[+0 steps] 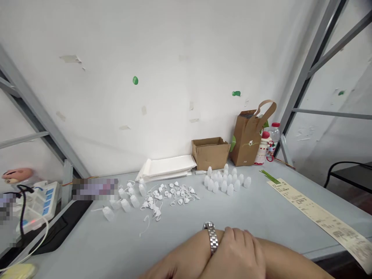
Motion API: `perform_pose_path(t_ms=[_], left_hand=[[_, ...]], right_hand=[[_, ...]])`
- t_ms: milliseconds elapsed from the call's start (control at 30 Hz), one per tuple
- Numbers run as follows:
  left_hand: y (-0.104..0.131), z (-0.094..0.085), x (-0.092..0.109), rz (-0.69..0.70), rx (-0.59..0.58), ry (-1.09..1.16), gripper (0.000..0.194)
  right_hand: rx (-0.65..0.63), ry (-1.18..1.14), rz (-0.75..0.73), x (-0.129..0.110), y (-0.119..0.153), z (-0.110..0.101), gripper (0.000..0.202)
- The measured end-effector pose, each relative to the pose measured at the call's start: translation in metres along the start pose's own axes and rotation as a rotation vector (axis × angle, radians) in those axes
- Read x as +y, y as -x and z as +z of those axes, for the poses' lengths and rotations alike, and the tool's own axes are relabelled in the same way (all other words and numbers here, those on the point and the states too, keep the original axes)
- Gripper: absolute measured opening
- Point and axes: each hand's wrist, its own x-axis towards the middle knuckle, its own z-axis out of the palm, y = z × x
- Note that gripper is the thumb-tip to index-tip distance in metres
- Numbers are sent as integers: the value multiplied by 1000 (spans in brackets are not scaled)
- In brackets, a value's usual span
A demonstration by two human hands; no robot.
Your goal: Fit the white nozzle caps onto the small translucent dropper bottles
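At the bottom centre, my forearms cross. My left hand point(238, 252) lies closed over my other forearm, its fingers wrapped round the skin. A silver watch point(213, 237) is on the wrist beside it. My right hand's fingers cannot be made out. Further back lie a loose heap of small white caps with thin tails point(174, 193), several translucent bottles with tailed caps point(126, 204) to the left, and a group of small translucent bottles point(223, 186) standing uncapped to the right. Neither hand touches these.
White sheets point(168, 166), an open cardboard box point(210, 155) and a brown paper bag point(247, 143) stand by the wall. A red-capped bottle point(274, 133) is behind the bag. A long paper strip point(314, 217) lies right; a power strip point(48, 199) is far left.
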Motion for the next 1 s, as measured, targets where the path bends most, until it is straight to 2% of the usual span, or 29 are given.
perform_pose_path(t_ms=[67, 133, 167, 233, 300, 367, 467, 533, 600, 700, 867, 1000], left_hand=[[6, -1, -13, 196, 3, 87, 31], [15, 0, -28, 326, 81, 167, 31], [20, 2, -37, 374, 110, 190, 30], [31, 5, -56, 470, 123, 206, 31], [42, 9, -76, 419, 74, 208, 32], [53, 12, -97, 338, 61, 225, 32], [67, 19, -122, 212, 133, 187, 33], [76, 23, -130, 74, 191, 169, 36], [82, 27, -133, -65, 235, 178, 39], [88, 31, -133, -200, 276, 199, 42], [90, 33, -140, -326, 265, 260, 38], [92, 35, -149, -392, 293, 273, 38]], right_hand=[[-194, 57, -59, 18, -8, -18, 37], [-239, 69, -76, 43, -21, -34, 38], [-215, 95, -59, 55, -26, -41, 40], [-1, 318, 10, 76, -30, -54, 37], [102, 486, 26, 91, -26, -65, 35], [203, 642, 111, 103, -17, -79, 32], [365, 826, 453, 117, -3, -103, 23], [425, 852, 561, 125, 4, -117, 19], [448, 859, 624, 131, 8, -124, 20], [430, 863, 668, 134, 10, -123, 21], [370, 852, 674, 134, 6, -110, 20], [375, 811, 696, 139, 4, -106, 16]])
